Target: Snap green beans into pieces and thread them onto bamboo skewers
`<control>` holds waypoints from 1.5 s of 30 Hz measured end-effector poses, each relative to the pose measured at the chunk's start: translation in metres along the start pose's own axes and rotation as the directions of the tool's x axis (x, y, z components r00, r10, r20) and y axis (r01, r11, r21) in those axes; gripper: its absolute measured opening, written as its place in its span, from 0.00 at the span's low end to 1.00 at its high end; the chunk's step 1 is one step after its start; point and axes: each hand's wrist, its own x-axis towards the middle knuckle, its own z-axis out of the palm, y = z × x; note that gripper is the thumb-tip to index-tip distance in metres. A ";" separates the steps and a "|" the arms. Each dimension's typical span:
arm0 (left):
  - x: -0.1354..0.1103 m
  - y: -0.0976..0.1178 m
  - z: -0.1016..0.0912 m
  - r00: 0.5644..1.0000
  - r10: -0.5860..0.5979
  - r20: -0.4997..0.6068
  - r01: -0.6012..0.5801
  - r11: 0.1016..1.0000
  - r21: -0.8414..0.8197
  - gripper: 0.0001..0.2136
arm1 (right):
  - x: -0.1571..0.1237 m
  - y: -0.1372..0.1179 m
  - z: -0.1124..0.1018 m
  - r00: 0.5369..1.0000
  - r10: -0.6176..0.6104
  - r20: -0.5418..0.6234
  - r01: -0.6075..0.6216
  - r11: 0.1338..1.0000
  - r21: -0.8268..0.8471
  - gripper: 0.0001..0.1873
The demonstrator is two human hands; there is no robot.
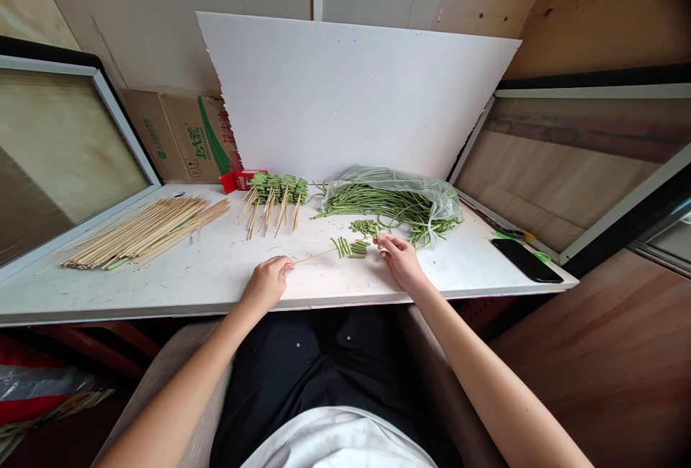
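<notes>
My left hand (268, 281) is closed round the near end of a thin bamboo skewer (316, 256) that lies across the white table (216, 266). Short green bean pieces (350, 247) are threaded on the skewer's far end. My right hand (398, 255) pinches at that end, fingers on the bean pieces. A small heap of cut bean pieces (366, 227) lies just beyond my right hand.
A pile of bare skewers (143, 232) lies at the left. Finished bean skewers (274, 198) sit at the back, beside a red packet (237, 180). Long beans spill from a plastic bag (399, 201). A black phone (526, 260) lies at the right edge.
</notes>
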 end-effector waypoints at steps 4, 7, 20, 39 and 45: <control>0.000 -0.001 0.000 1.000 0.011 -0.005 -0.011 1.000 0.000 0.12 | -0.001 -0.001 0.001 1.000 0.002 -0.003 -0.002 1.000 0.000 0.20; 0.000 0.000 0.000 1.000 0.012 -0.003 -0.012 1.000 0.001 0.12 | 0.000 -0.001 0.001 1.000 0.002 -0.005 -0.002 1.000 0.005 0.20; 0.000 -0.002 0.000 1.000 0.028 0.005 -0.028 0.999 0.023 0.12 | 0.001 0.003 -0.002 1.000 -0.012 -0.024 0.011 1.000 -0.025 0.19; -0.001 -0.001 0.000 0.998 0.069 0.012 -0.070 0.993 0.099 0.14 | -0.003 0.003 -0.002 0.993 -0.116 -0.029 0.114 0.991 -0.064 0.18; -0.001 -0.002 0.001 0.998 0.055 0.006 -0.055 0.996 0.067 0.13 | -0.001 0.006 -0.004 0.994 -0.105 -0.005 0.105 0.993 -0.060 0.17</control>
